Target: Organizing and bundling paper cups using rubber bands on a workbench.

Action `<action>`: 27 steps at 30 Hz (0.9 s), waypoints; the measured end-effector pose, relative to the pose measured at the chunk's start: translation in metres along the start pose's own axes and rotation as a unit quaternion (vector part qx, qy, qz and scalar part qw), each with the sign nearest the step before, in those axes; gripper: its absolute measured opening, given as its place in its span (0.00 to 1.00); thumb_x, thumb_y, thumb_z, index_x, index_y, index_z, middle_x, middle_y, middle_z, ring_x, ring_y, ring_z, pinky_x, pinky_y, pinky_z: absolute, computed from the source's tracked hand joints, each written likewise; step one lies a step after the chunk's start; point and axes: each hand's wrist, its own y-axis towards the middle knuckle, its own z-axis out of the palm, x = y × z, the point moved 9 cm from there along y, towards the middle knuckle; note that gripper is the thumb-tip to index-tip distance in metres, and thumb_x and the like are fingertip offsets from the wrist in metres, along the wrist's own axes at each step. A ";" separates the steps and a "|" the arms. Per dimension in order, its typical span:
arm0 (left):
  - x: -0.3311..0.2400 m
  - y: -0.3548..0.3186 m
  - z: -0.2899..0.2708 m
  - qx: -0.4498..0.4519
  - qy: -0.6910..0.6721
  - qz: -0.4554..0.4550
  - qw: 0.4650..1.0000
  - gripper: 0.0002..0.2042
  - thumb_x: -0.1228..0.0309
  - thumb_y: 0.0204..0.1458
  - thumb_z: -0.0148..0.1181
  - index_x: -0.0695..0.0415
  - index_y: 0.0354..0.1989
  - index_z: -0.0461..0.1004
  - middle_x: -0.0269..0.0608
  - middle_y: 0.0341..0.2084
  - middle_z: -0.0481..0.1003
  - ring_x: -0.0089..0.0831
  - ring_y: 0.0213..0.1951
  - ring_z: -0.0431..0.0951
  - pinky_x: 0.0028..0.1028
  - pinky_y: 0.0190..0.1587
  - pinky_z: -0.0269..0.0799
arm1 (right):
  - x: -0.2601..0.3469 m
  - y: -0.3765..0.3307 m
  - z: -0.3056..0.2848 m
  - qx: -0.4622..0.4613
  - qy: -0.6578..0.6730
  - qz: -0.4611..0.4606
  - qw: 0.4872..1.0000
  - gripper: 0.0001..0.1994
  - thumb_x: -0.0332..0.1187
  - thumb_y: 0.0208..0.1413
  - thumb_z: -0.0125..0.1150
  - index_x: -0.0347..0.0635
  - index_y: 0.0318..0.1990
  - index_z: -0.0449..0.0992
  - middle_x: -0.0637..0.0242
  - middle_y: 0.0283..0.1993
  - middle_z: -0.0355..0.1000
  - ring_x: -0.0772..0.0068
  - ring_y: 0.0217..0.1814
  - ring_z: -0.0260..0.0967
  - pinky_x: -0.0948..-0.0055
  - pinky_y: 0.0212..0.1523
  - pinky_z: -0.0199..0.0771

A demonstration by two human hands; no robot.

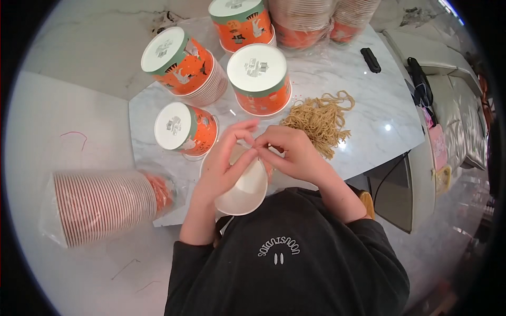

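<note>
A paper bucket [243, 194], white inside, is tipped with its mouth towards me at the table's near edge. Over its far rim my left hand [225, 160] pinches with thumb and forefinger, the other fingers raised. My right hand [289, 150] is closed in a pinch against it, fingertips touching. What lies between the fingertips is too small and covered to make out. A loose heap of tan cord [320, 124] lies just beyond my right hand. Past my left hand stands an upturned orange bucket with a wire handle [200, 131].
Farther back are an upturned orange and green bucket [259, 84] and stacks of buckets [182, 68], [242, 26]. Plastic-wrapped stacks [300, 23] stand at the far edge. Another wrapped stack [105, 205] lies at left. A black object [370, 60] rests at the far right of the marble table [369, 131].
</note>
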 end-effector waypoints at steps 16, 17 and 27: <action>0.053 -0.007 0.041 0.276 -0.186 -0.151 0.931 0.07 0.70 0.63 0.60 0.59 0.41 0.80 0.31 0.36 0.82 0.21 0.39 0.79 0.27 0.46 0.73 | -0.026 0.011 -0.008 -0.036 0.053 0.015 0.998 0.09 0.27 0.53 0.73 0.41 0.42 0.87 0.71 0.31 0.70 0.77 0.34 0.69 0.76 0.34 0.68; 0.057 -0.011 0.043 0.280 -0.219 -0.175 0.918 0.07 0.70 0.65 0.57 0.59 0.42 0.81 0.30 0.37 0.82 0.19 0.39 0.78 0.25 0.46 0.73 | -0.030 0.014 -0.003 -0.022 0.059 0.015 0.998 0.08 0.27 0.53 0.73 0.40 0.41 0.87 0.72 0.31 0.69 0.78 0.34 0.68 0.77 0.33 0.67; 0.085 -0.037 0.026 0.162 -0.300 -0.304 0.890 0.12 0.69 0.69 0.51 0.64 0.44 0.79 0.34 0.37 0.80 0.19 0.41 0.78 0.22 0.46 0.73 | -0.043 -0.003 -0.001 0.129 -0.010 0.062 0.990 0.09 0.26 0.56 0.70 0.41 0.45 0.83 0.68 0.39 0.71 0.74 0.39 0.69 0.74 0.37 0.68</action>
